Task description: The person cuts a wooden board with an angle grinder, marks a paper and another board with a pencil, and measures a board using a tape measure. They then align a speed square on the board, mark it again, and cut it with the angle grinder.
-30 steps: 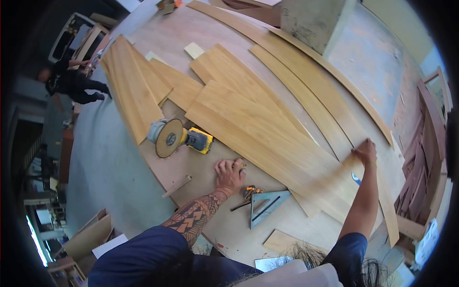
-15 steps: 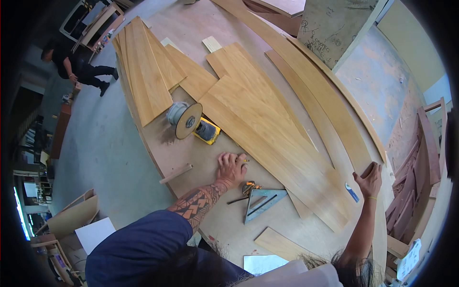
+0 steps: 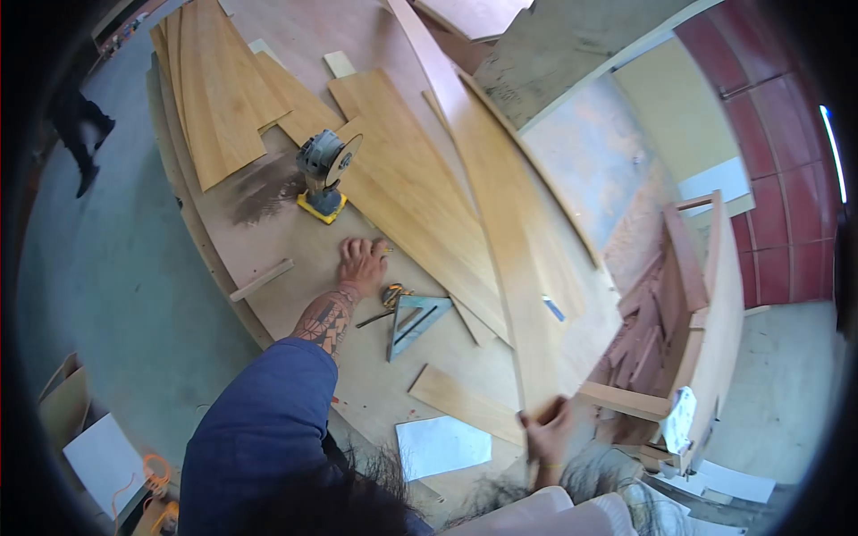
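My right hand (image 3: 547,434) grips the near end of a long, narrow wooden strip (image 3: 487,192), which slants across the table over other boards and is blurred by motion. My left hand (image 3: 362,266), at the end of a tattooed forearm, rests on the tabletop with its fingers curled. A small yellowish thing shows at its fingertips, too small to name. Close to that hand lie a tape measure (image 3: 394,293), a dark pencil-like stick (image 3: 374,319) and a metal speed square (image 3: 416,326). Beyond it stands a grey and yellow power tool (image 3: 323,179) with a round disc.
Wide veneer-like boards (image 3: 411,188) cover the middle of the table, with more boards (image 3: 210,98) stacked at far left. A blue-handled cutter (image 3: 553,308) and white paper (image 3: 444,447) lie nearer me. Right of the table stands a wooden frame (image 3: 693,357). A person's legs (image 3: 80,134) show at left.
My right hand has drawn the long strip toward me, so it now lies across the boards. My left hand stays on the table. The camera view has turned to the right.
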A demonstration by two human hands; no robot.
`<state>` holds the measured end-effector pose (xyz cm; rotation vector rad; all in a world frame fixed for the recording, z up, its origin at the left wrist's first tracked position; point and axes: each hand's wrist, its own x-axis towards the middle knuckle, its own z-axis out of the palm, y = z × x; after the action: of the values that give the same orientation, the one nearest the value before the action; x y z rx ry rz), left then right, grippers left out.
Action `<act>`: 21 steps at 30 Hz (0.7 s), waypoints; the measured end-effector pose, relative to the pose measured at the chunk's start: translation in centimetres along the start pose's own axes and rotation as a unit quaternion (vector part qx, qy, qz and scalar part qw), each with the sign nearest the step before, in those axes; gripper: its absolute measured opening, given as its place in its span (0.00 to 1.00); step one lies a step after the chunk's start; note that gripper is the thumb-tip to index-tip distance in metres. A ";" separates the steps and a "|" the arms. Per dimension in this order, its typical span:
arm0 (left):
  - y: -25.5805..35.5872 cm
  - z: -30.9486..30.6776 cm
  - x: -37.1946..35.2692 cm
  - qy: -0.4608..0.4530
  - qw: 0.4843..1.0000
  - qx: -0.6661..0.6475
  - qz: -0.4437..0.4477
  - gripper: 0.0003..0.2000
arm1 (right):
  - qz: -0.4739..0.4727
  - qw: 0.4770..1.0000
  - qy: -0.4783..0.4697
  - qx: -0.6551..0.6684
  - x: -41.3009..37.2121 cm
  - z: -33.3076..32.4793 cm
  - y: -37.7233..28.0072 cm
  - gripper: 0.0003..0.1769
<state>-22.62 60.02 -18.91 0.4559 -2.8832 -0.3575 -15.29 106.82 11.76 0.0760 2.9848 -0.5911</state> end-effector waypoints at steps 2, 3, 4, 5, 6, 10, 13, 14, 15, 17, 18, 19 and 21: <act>-0.1 1.0 0.5 -0.016 1.000 -0.012 -0.012 0.24 | 0.008 1.000 0.026 -0.001 -5.2 0.5 -1.4 0.46; 0.0 0.7 0.6 -0.048 0.998 -0.012 -0.027 0.25 | 0.028 0.999 0.029 0.019 -7.4 0.4 -2.3 0.46; 1.1 -0.8 0.5 -0.041 0.999 -0.017 -0.022 0.25 | 0.050 0.997 0.033 0.043 -9.7 0.5 -2.9 0.47; 2.8 -3.0 0.3 -0.060 0.985 -0.134 -0.089 0.26 | 0.059 0.997 0.038 0.045 -11.9 0.6 -3.5 0.47; 4.6 -5.2 0.1 -0.080 0.953 -0.248 -0.152 0.27 | 0.077 0.996 0.042 0.030 -14.1 0.7 -3.7 0.49; 11.8 -11.3 -5.7 -0.219 0.573 -0.777 -0.139 0.35 | 0.107 0.991 0.064 0.042 -22.6 1.2 -4.5 0.51; 15.4 -22.3 -9.8 -0.328 0.447 -0.811 -0.184 0.30 | 0.147 0.984 0.080 0.055 -28.9 0.5 -6.8 0.52; 15.5 -24.1 -10.5 -0.358 0.421 -0.819 -0.157 0.27 | 0.161 0.982 0.083 0.055 -30.8 -0.1 -7.8 0.52; 15.5 -25.9 -11.4 -0.366 0.423 -0.816 -0.148 0.27 | 0.156 0.983 0.082 0.045 -32.7 -0.4 -8.3 0.53; 15.1 -29.3 -12.7 -0.369 0.412 -0.827 -0.099 0.17 | 0.158 0.980 0.111 0.050 -36.4 -0.2 -8.2 0.54; 14.6 -31.3 -13.1 -0.375 0.413 -0.825 -0.093 0.17 | 0.156 0.978 0.128 0.051 -37.5 -0.4 -8.9 0.55; 14.0 -33.2 -13.6 -0.375 0.390 -0.839 -0.062 0.16 | 0.216 0.973 0.072 0.040 -39.0 -1.4 -9.2 0.58; 12.8 -37.5 -14.2 -0.374 0.356 -0.856 -0.008 0.14 | 0.205 0.972 0.104 0.056 -41.2 -2.0 -10.0 0.60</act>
<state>-4.20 68.78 17.95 -0.2466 -1.0131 -3.3840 24.85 97.09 21.76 0.7861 2.9870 -0.7329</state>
